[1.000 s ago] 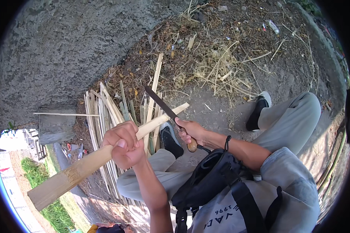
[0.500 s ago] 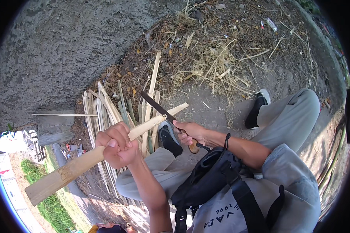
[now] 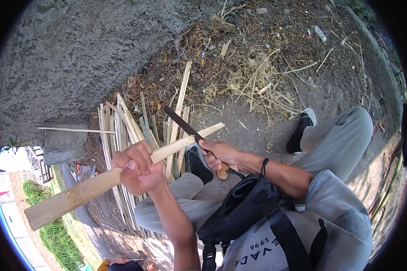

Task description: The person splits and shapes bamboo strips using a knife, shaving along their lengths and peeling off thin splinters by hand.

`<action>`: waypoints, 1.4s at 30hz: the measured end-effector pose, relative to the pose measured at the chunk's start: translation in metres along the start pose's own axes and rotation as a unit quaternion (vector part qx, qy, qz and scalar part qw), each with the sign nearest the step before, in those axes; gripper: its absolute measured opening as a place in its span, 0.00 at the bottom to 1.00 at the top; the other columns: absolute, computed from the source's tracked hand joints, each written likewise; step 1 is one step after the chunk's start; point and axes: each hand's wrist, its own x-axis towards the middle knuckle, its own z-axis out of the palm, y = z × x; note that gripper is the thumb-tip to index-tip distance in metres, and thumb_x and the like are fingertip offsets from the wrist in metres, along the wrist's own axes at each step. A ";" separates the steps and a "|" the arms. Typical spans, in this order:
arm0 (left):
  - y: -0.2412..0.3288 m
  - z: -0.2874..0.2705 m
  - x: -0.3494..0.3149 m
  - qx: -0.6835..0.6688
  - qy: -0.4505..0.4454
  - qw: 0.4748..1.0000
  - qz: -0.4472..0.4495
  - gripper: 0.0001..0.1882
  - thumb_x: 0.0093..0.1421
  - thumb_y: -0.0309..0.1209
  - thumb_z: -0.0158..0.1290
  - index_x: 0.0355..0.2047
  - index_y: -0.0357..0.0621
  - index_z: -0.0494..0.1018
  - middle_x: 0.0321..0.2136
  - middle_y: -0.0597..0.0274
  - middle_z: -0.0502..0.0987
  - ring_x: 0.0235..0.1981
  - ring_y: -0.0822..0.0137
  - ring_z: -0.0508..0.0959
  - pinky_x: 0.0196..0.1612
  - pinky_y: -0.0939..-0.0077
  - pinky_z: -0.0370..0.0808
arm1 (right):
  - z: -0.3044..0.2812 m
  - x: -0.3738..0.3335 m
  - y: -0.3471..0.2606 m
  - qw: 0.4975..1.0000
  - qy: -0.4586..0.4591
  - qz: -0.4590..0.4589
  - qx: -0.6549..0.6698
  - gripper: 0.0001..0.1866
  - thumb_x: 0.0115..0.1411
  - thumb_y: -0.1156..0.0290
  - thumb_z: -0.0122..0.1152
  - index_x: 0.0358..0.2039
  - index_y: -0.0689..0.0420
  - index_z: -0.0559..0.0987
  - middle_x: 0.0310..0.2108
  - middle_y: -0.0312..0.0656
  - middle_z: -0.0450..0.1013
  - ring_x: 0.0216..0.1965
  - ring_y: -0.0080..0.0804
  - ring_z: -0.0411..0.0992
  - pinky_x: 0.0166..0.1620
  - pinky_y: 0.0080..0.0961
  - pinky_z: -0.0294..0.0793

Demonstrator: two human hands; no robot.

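My left hand (image 3: pixel 140 167) is closed in a fist around the middle of a long pale bamboo slat (image 3: pixel 86 192). The slat slants from the lower left up to the right, over my left leg. A knife with a long, dark, straight blade (image 3: pixel 180 122) and a rounded wooden handle (image 3: pixel 223 172) is gripped in my right hand (image 3: pixel 224 152). Its blade lies across the slat near the far right end, touching it just ahead of my right fingers. The wood looks roughly cut where they meet.
A pile of split bamboo slats (image 3: pixel 117 122) lies beside my left foot. Shavings (image 3: pixel 257 86) litter the dirt ahead, with a plastic bottle (image 3: pixel 320 34) farther off. A large rough grey concrete mass (image 3: pixel 86 58) fills the upper left. A black bag (image 3: pixel 239 203) rests at my waist.
The slat's tilt has eased slightly, its near left end now a little higher. Both hands keep their grips and the blade still crosses the slat. The whole view has shifted slightly.
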 end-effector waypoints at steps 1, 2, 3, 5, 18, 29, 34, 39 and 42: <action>0.004 -0.003 -0.003 -0.019 0.017 1.000 0.010 0.10 0.47 0.24 0.40 0.15 0.50 0.52 0.04 0.68 0.54 0.06 0.76 0.51 0.13 0.77 0.49 | 0.002 -0.006 0.002 0.999 -0.038 0.021 -0.022 0.18 0.69 0.52 0.44 0.29 0.53 0.63 0.15 0.28 0.56 0.12 0.15 0.52 0.13 0.16 0.56; 0.007 0.001 -0.003 -0.020 0.018 1.000 0.008 0.10 0.47 0.24 0.40 0.15 0.50 0.52 0.04 0.68 0.54 0.06 0.76 0.51 0.13 0.77 0.49 | -0.001 -0.006 0.005 0.999 -0.018 -0.004 -0.050 0.18 0.69 0.52 0.44 0.29 0.53 0.63 0.15 0.28 0.56 0.12 0.15 0.52 0.13 0.16 0.56; 0.003 0.007 -0.001 -0.010 0.005 1.000 0.000 0.10 0.47 0.25 0.40 0.15 0.50 0.52 0.04 0.68 0.54 0.05 0.76 0.51 0.13 0.78 0.49 | -0.006 0.003 0.007 0.998 -0.018 -0.007 -0.053 0.18 0.69 0.52 0.44 0.29 0.53 0.63 0.15 0.28 0.56 0.12 0.15 0.52 0.13 0.16 0.56; 0.000 0.009 0.002 -0.001 -0.009 1.000 -0.006 0.10 0.48 0.25 0.40 0.15 0.50 0.52 0.04 0.68 0.54 0.05 0.77 0.51 0.13 0.78 0.49 | 0.000 0.016 0.013 0.990 0.111 -0.057 0.059 0.19 0.68 0.51 0.46 0.29 0.53 0.64 0.15 0.27 0.56 0.12 0.14 0.52 0.13 0.14 0.56; 0.003 0.011 0.002 0.004 -0.012 1.000 0.001 0.11 0.50 0.27 0.40 0.15 0.51 0.52 0.04 0.68 0.53 0.05 0.77 0.49 0.14 0.79 0.48 | -0.002 -0.011 0.003 1.000 -0.002 -0.020 -0.023 0.20 0.68 0.51 0.45 0.26 0.52 0.64 0.16 0.29 0.57 0.12 0.14 0.53 0.13 0.16 0.57; 0.000 0.012 0.000 0.001 -0.026 1.000 -0.015 0.11 0.50 0.26 0.40 0.15 0.52 0.52 0.04 0.68 0.54 0.05 0.77 0.51 0.15 0.80 0.49 | -0.014 0.011 0.018 0.992 0.098 -0.069 0.042 0.20 0.68 0.51 0.46 0.28 0.53 0.63 0.16 0.27 0.56 0.11 0.14 0.52 0.12 0.16 0.55; 0.012 -0.007 0.000 -0.016 -0.008 1.000 -0.019 0.10 0.48 0.25 0.42 0.14 0.50 0.54 0.04 0.67 0.56 0.05 0.75 0.52 0.14 0.77 0.49 | 0.055 -0.049 0.005 0.982 -0.059 -0.049 -0.175 0.19 0.68 0.50 0.46 0.29 0.52 0.63 0.16 0.31 0.60 0.10 0.16 0.53 0.13 0.17 0.58; 0.026 -0.041 -0.005 -0.032 0.002 0.999 -0.012 0.10 0.48 0.26 0.42 0.14 0.50 0.54 0.05 0.67 0.56 0.06 0.75 0.51 0.17 0.77 0.50 | 0.023 -0.041 -0.022 0.968 0.117 -0.211 -0.072 0.16 0.67 0.55 0.51 0.30 0.54 0.64 0.17 0.31 0.60 0.14 0.19 0.58 0.17 0.20 0.63; 0.048 -0.051 -0.010 -0.043 0.031 0.996 0.065 0.10 0.49 0.28 0.43 0.15 0.51 0.55 0.06 0.68 0.56 0.08 0.74 0.54 0.20 0.76 0.52 | -0.019 -0.026 -0.035 0.938 0.199 -0.274 -0.069 0.15 0.65 0.57 0.53 0.29 0.55 0.65 0.18 0.31 0.60 0.15 0.19 0.59 0.17 0.21 0.65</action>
